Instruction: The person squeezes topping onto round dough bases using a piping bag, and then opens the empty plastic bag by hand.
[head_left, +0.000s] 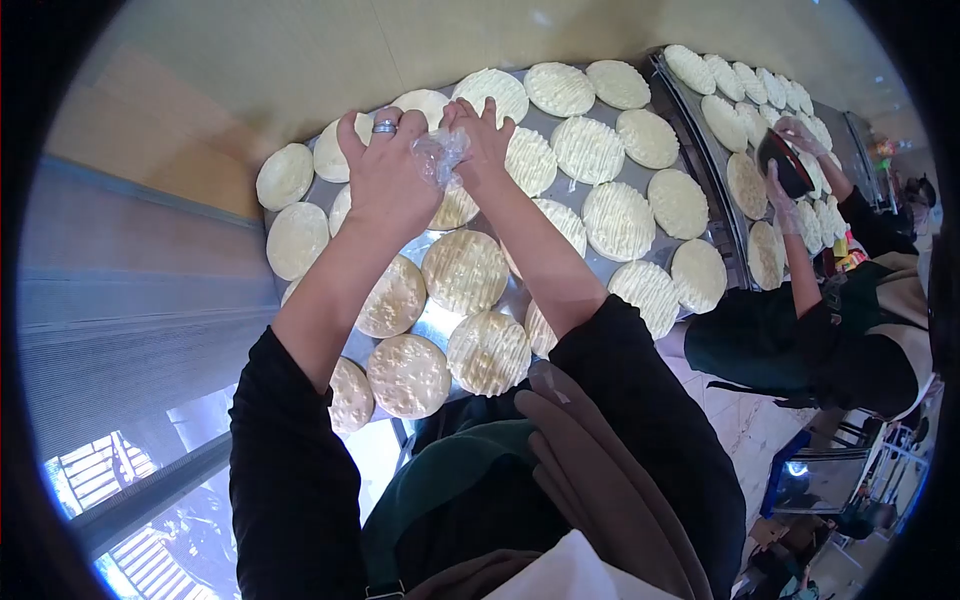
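Note:
Both my hands reach out over a metal tray (610, 272) covered with several round flat dough discs (465, 271). My left hand (388, 178), with a ring on one finger, lies palm down over the discs at the tray's far left. My right hand (482, 140) is right beside it, fingers spread. A crumpled piece of clear plastic (441, 155) is bunched between the two hands; which hand grips it I cannot tell. Discs near me look browner and speckled, those farther away pale with ridged lines.
A second tray (722, 170) of pale discs stands to the right. A co-worker there, in dark clothes and clear gloves, holds a dark bowl (783, 162) over it. A beige wall runs behind the trays. Stools and floor show at lower right.

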